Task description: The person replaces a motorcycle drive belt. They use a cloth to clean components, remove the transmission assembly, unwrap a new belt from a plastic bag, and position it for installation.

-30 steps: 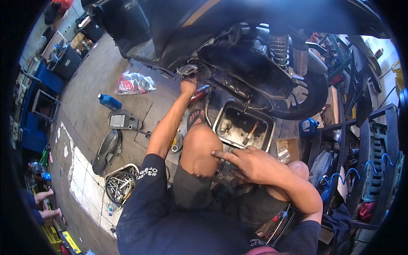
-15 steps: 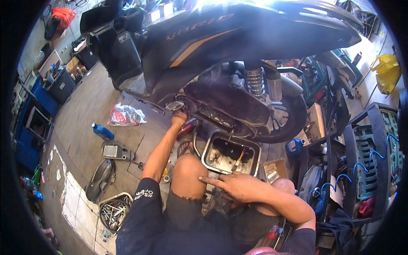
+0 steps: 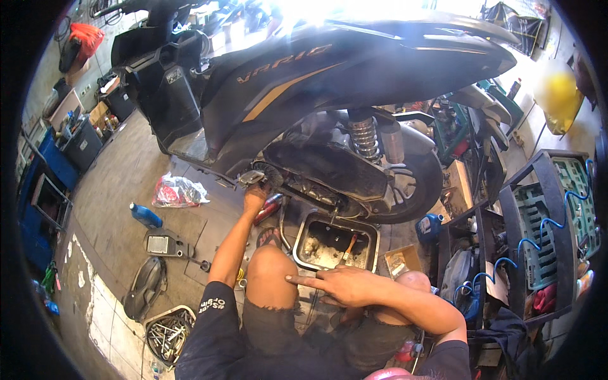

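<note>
A black scooter (image 3: 285, 82) with a gold stripe stands across the upper view. Its dark drive-side casing (image 3: 329, 168) and coil-spring shock absorber (image 3: 364, 136) face me. My left hand (image 3: 256, 195) reaches up to the low front end of that casing, beside a small metal piece (image 3: 251, 178). Its fingers are mostly hidden there, so their grip does not show. My right hand (image 3: 345, 285) hangs over my lap and holds nothing, its index finger stretched toward my left knee (image 3: 272, 272). Below the casing sits a metal basin (image 3: 304, 256), with a paintbrush (image 3: 349, 247) leaning inside.
A tub of bolts (image 3: 170, 335), a black cover (image 3: 144, 288), a blue bottle (image 3: 145, 216) and a plastic bag (image 3: 180, 192) lie on the left. To the right are a second blue bottle (image 3: 429, 227), a cardboard box (image 3: 405, 259) and a dark rack (image 3: 506, 209) with a coiled blue hose (image 3: 541, 237).
The whole view has shifted a little, with most things now slightly further left. My left hand stays at the casing's front end, and my right hand stays by the knee.
</note>
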A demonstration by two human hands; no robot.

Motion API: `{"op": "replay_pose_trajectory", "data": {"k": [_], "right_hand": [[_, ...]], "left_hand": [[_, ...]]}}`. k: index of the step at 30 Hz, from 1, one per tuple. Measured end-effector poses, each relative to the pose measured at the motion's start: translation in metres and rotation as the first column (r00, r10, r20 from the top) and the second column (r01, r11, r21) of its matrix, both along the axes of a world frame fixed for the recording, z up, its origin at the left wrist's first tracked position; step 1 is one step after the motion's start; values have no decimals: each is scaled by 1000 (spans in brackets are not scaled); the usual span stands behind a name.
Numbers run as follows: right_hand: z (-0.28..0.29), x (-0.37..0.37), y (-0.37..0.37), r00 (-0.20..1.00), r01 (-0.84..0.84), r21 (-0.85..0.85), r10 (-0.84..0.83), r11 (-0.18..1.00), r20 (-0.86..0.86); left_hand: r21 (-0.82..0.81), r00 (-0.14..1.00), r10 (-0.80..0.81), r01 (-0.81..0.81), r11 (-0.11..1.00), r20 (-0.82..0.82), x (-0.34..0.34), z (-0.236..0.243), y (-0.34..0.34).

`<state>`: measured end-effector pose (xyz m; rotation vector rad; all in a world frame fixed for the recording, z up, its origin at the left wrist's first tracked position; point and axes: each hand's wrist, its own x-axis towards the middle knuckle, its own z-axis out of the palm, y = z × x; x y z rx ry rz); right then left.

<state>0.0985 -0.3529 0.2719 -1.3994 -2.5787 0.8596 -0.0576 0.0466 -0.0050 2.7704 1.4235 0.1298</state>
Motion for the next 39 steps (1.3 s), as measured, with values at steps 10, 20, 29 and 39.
{"op": "replay_pose_trajectory", "data": {"k": [10, 20, 29, 39], "right_hand": [[-2, 3, 1, 997, 16, 75, -22, 997, 79], [2, 48, 9, 969, 192, 157, -212, 969, 127], [11, 119, -25, 679, 707, 455, -338, 542, -652], [-98, 89, -185, -206, 961, -259, -878, -99, -432]], "left_hand": [[-228, 780, 242, -131, 965, 578, -13, -68, -41], [-646, 875, 362, -76, 759, 322, -186, -148, -213], [-813, 967, 256, -140, 566, 11, -272, -150, -291], [-798, 970, 236, -192, 572, -65, -339, -107, -383]]}}
